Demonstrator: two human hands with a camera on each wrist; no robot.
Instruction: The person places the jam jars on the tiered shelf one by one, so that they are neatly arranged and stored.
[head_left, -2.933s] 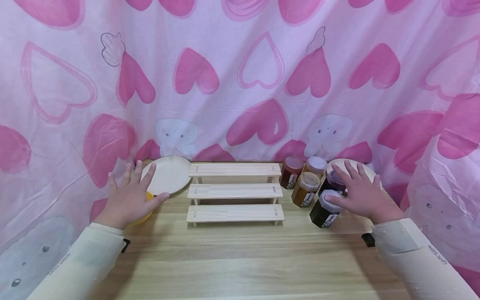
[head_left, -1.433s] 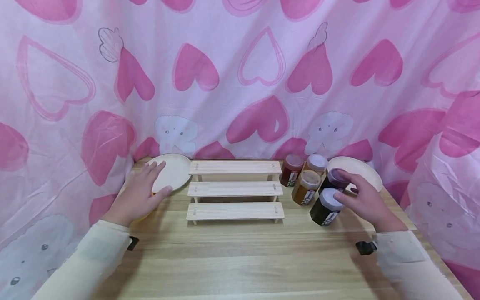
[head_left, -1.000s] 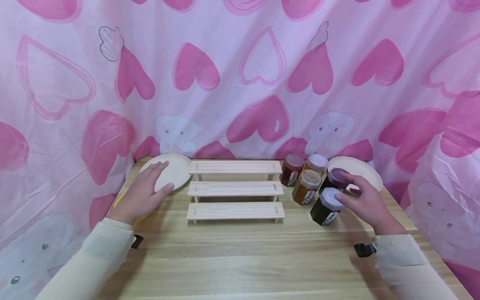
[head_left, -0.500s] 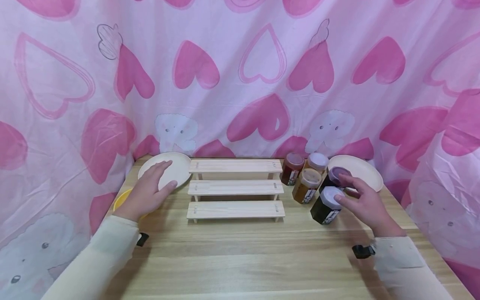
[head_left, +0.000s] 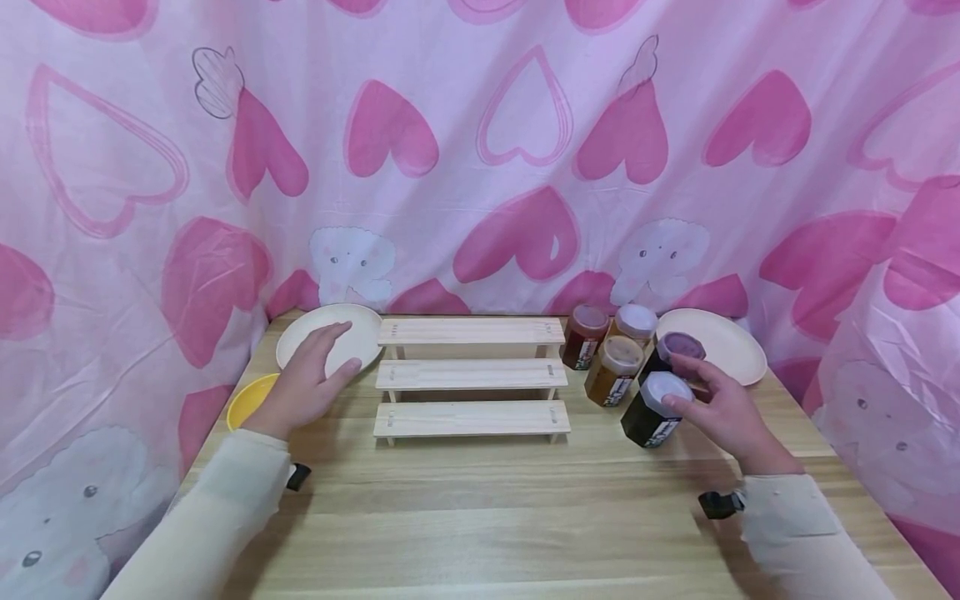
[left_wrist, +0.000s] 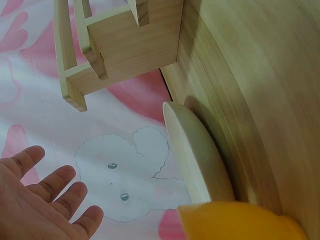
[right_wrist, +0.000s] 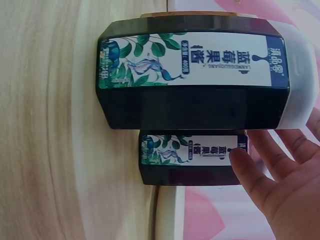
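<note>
My left hand [head_left: 303,383] hovers with nothing in it over the front of the left plate [head_left: 360,321]. A yellow bowl [head_left: 251,400] is close beside it, partly covered by the hand. In the left wrist view its fingers are spread loosely. My right hand [head_left: 727,412] is beside a dark jam jar with a whitish lid [head_left: 648,421]. The thumb lies at the lid's edge, while the other fingers reach behind it, loosely bent. Behind that jar is a dark jam jar with a purple-looking lid [right_wrist: 185,175], partly hidden. Both carry white labels.
A three-step wooden rack [head_left: 471,375] stands mid-table. To its right are a red jam jar [head_left: 581,346], an amber jar [head_left: 611,379] and another amber jar [head_left: 633,323] behind. A second cream plate [head_left: 731,346] sits far right. A pink heart-patterned cloth [head_left: 420,250] encloses the table.
Both hands have come down from spread poses. The left has shifted right and uncovered more of the yellow bowl; the right has settled beside the whitish-lidded jar. The jars have not moved.
</note>
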